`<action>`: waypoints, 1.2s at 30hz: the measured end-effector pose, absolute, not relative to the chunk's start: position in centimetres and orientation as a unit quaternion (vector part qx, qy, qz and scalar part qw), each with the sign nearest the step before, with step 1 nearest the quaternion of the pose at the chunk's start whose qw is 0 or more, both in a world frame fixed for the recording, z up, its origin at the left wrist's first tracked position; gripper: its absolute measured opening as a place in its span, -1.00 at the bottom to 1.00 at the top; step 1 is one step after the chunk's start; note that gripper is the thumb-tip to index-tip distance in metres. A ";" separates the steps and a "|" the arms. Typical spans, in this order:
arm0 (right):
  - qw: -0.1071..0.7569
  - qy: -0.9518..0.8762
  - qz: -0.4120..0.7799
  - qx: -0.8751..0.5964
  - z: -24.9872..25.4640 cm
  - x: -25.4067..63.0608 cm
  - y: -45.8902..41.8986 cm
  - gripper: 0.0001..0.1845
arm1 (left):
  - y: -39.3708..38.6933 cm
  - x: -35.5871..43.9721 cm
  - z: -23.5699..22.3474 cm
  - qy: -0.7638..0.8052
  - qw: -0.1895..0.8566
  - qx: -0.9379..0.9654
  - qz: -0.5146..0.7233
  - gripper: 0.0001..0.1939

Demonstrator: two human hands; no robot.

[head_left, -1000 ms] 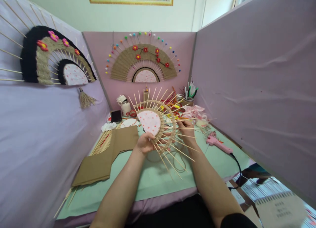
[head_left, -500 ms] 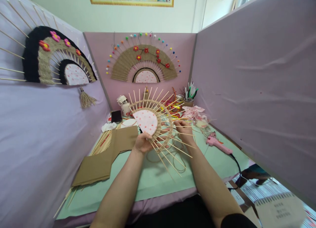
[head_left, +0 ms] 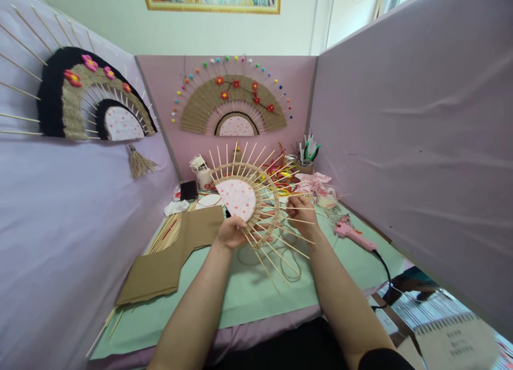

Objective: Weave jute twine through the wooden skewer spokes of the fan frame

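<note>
My left hand [head_left: 232, 231] is closed on the lower left edge of a half-woven fan [head_left: 276, 199], thumb in front and fingers behind. The fan has a half-round centre [head_left: 239, 197] of white cloth with pink dots, bamboo sticks spreading outward, and two woven bands of twine. At its right side, my right hand [head_left: 301, 212] is pinched among the stick ends, just outside the outer band, on what looks like the thin working twine. Loops of loose twine [head_left: 294, 276] hang or lie below the fan. The fingertips of my right hand are partly hidden by sticks.
Cardboard pieces [head_left: 154, 276] and bamboo sticks [head_left: 165, 234] lie left. A pink glue gun [head_left: 355, 234] with a black cord rests right. Behind are a phone [head_left: 188, 189], a tool pot [head_left: 305, 166] and pink cloth [head_left: 315, 182]. Finished fans [head_left: 200, 105] hang on the partitions.
My right hand has moved slightly right, away from the outer woven band. The left hand and the fan stay nearly still; the view has shifted a little.
</note>
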State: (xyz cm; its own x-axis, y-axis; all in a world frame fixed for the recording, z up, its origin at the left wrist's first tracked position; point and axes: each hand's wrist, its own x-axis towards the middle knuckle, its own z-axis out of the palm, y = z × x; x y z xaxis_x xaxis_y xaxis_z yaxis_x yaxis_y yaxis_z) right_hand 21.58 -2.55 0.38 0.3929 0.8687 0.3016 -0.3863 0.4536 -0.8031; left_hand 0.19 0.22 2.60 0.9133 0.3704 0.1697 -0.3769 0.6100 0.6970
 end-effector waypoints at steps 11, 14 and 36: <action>0.757 -0.367 0.459 -0.288 1.4 22.6 -3.3 -0.59 | 1.7 -1.1 2.3 0.011 0.899 0.380 0.217 -0.22; 0.776 -0.360 0.426 -0.294 1.5 23.0 -3.4 -0.62 | 2.0 -1.4 2.4 0.014 0.901 0.371 0.226 -0.22; 0.811 -0.367 0.351 -0.291 1.6 23.8 -3.9 -0.65 | 1.7 -1.5 2.6 0.024 0.899 0.395 0.189 -0.19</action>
State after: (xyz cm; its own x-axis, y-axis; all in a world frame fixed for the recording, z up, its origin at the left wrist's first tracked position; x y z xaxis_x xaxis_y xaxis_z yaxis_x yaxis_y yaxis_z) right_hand 23.76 -3.95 1.64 0.4839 0.7830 0.3907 -0.3555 0.5839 -0.7299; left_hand -1.54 1.68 2.55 0.9276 0.3583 0.1055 -0.3199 0.6163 0.7196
